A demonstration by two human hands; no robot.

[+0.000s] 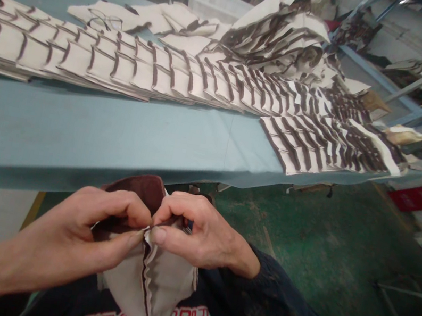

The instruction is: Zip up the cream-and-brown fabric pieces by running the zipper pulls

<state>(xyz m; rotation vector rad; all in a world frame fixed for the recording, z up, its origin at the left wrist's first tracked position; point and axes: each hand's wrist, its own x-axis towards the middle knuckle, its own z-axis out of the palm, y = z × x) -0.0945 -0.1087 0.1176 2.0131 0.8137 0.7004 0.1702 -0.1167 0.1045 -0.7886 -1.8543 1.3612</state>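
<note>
Close to my body, my left hand [102, 226] and my right hand [191, 230] pinch a sewn piece [126, 276] of cream fabric with dark brown on its other side. Their fingertips meet at the top of a wavy seam with a dark edge, which runs down the middle of the piece. Thumb and forefinger of each hand are closed on the material. A brown flap [139, 189] of the piece stands up behind my fingers. Whether anything small lies between the fingertips is hidden.
A long table [117, 137] with a blue-green cover lies ahead. Overlapping rows of cream and brown pieces [129, 66] cross it, with another stack [317, 149] at the right. Behind are a heaped pile [280, 35], glasses [106, 21] and a white bin [216, 2].
</note>
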